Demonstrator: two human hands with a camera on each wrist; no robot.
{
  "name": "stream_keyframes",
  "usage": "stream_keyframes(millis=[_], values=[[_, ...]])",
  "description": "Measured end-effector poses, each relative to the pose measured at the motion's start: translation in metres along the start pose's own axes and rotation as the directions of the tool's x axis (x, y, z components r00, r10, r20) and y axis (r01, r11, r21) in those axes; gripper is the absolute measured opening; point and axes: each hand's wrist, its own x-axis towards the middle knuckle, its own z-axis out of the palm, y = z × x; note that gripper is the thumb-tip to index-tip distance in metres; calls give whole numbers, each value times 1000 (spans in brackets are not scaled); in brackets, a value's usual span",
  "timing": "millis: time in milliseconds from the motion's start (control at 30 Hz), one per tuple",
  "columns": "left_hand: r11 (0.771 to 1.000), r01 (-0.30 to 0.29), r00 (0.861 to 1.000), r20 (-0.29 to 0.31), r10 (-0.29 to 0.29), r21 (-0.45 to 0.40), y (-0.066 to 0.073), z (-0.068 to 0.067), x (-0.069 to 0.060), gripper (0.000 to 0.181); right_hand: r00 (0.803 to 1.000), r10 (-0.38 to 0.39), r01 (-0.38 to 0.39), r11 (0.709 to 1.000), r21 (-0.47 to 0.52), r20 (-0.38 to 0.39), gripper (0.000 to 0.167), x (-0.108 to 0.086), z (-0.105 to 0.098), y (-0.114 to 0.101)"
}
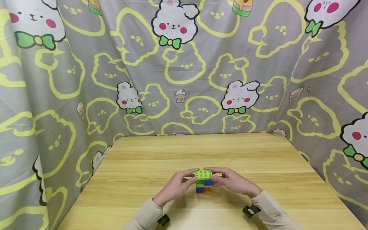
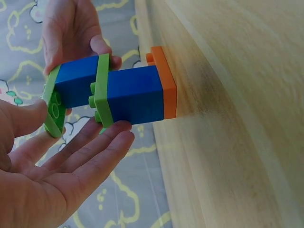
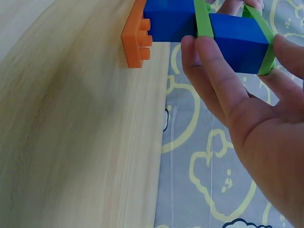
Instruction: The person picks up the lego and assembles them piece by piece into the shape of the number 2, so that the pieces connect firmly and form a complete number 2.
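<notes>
A small tower of toy building blocks stands on the wooden table between both hands. Its base is an orange plate [image 1: 208,190], with a lower blue block [image 2: 135,95] on one side of it. Above come a green plate [image 2: 101,90], an upper blue block [image 3: 240,43] set to the opposite side, and a top light-green plate [image 1: 203,174] with studs facing up. My left hand [image 1: 176,187] pinches the top plate's left end between thumb and forefinger; its other fingers extend beside the lower green plate. My right hand [image 1: 233,182] grips the top plate's right end, other fingertips touching the lower green plate.
The wooden table [image 1: 138,159] extends around the tower. Behind and beside it hangs a grey curtain [image 1: 161,105] with cartoon prints. A black strap device [image 1: 251,210] sits at the right wrist and another [image 1: 164,220] at the left.
</notes>
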Motion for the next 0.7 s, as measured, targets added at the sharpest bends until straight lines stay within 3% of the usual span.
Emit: stream_keyframes(millis=[467,700], values=[[1000,-2,1000,0,2,20,2,0,2,43,1000,9,-9,1000,6,17,53,0,-2,-1],[1000,7,1000,10,-7,16,3,-1,0,45,1000,6,-6,999,-39,-9,52,-3,-1,-2]])
